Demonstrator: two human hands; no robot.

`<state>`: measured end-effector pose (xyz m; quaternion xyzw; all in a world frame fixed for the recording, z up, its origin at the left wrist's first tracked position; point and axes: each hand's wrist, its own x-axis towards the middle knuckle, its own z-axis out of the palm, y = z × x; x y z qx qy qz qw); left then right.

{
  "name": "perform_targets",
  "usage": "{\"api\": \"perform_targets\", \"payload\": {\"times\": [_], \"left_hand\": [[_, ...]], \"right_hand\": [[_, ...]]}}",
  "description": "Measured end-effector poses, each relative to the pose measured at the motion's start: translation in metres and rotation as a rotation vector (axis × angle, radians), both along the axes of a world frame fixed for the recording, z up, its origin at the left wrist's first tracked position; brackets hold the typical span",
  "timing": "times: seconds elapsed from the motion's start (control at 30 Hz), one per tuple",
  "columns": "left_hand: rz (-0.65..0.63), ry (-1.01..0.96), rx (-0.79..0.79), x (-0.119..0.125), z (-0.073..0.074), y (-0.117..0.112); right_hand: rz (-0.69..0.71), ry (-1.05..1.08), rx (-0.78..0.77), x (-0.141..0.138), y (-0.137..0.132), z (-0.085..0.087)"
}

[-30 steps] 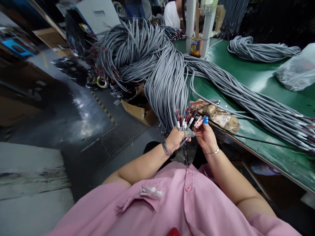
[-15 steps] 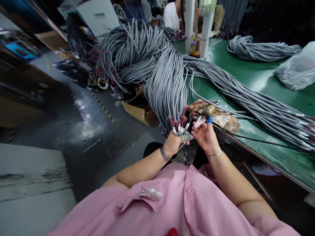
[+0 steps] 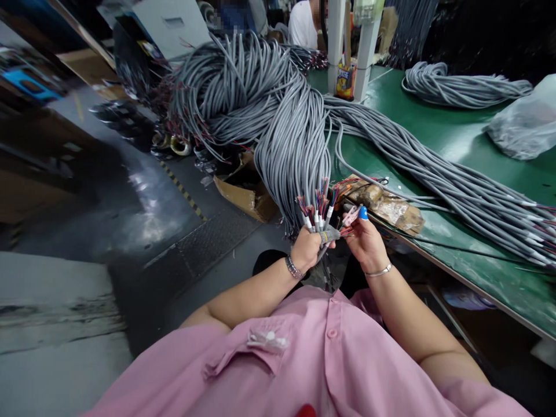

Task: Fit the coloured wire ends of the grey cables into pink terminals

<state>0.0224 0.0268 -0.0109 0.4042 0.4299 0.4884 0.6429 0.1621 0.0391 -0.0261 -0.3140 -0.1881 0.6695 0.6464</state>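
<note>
My left hand [image 3: 306, 249] is closed around several grey cables [image 3: 320, 223] near their stripped ends. White bands and fanned red, blue and dark wires [image 3: 319, 202] stick up above the fist. A grey sleeve with a yellow band [image 3: 329, 236] covers what looks like the left thumb; coloured wire tips show just beyond it. Close on the right, my right hand [image 3: 367, 243] has a blue cover [image 3: 363, 213] on its thumb. Its fingers pinch a small pink piece [image 3: 350, 216], of a kind I cannot make out, beside those wire tips.
A large heap of grey cables [image 3: 243, 87] lies at left, and a long bundle [image 3: 417, 150] crosses the green table [image 3: 391, 104]. Near the table edge lies a taped brown package [image 3: 397, 211]. An open carton [image 3: 241, 194] stands on the floor. A person in white [image 3: 303, 26] is behind.
The right thumb has swung left and closed down over the pink piece, which now lies lower between the fingers. My left hand keeps its hold on the cables, barely shifted.
</note>
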Motion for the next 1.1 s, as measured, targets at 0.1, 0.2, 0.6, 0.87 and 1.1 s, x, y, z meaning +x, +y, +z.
{"api": "perform_targets", "payload": {"times": [0.1,0.2,0.6,0.87,1.1], "left_hand": [[-0.013,0.032,0.014,0.001,-0.002,0.001],[-0.020,0.028,0.019,0.000,-0.003,-0.001],[0.100,0.008,0.041,-0.003,-0.004,-0.017],[0.154,-0.081,0.059,0.005,-0.002,-0.012],[0.177,-0.107,0.047,0.011,-0.004,-0.009]], "right_hand": [[-0.014,0.014,-0.021,-0.002,0.000,0.002],[0.018,0.035,-0.053,0.001,-0.001,0.002],[0.155,-0.098,-0.048,0.012,-0.002,0.005],[0.072,-0.010,-0.094,0.011,-0.003,-0.002],[0.142,-0.059,-0.116,0.015,-0.002,0.003]]}}
